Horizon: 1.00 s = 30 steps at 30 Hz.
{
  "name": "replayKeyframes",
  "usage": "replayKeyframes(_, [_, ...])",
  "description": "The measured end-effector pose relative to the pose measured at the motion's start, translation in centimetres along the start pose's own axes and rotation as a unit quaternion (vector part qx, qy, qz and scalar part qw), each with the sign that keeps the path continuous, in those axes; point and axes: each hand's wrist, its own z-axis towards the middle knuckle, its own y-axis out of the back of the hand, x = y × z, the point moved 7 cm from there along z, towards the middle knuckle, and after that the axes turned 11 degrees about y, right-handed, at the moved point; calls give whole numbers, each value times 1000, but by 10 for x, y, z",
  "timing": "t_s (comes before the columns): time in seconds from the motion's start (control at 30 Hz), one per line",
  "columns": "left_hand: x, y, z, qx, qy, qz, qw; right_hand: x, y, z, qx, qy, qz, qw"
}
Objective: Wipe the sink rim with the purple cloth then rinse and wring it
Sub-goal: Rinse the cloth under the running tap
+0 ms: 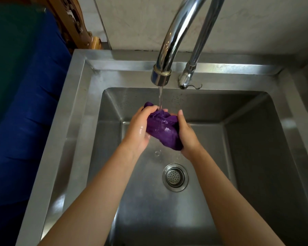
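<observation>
The purple cloth [161, 129] is bunched up and wet, held over the basin between both hands. My left hand [140, 129] grips its left side, with fingers curled over the top. My right hand [186, 134] clasps its right side and lower end. A thin stream of water [160, 98] runs from the chrome tap spout [161, 76] onto the top of the cloth. The steel sink rim [73, 110] frames the basin on all sides.
The drain strainer [175, 177] sits in the basin floor below my hands. The tap's base and small lever [185, 80] stand on the back ledge. A blue cloth-covered surface [25, 112] lies left of the sink, with carved wood [73, 23] behind it.
</observation>
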Motion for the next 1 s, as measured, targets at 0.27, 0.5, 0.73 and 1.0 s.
replayKeyframes(0.27, [23,28,13,-74,88,43,993,58,-21,-20,-17,260,-252,932])
replayKeyframes(0.5, [25,-11,8,-14,59,-49,997,79,-34,-8,-107,235,-431,865])
replayKeyframes(0.73, [10,10,0,-193,-67,106,973,50,-12,29,-93,135,-313,936])
replayKeyframes(1.0, [-14,17,18,-149,-76,-4,986,63,-17,-9,-19,266,-198,943])
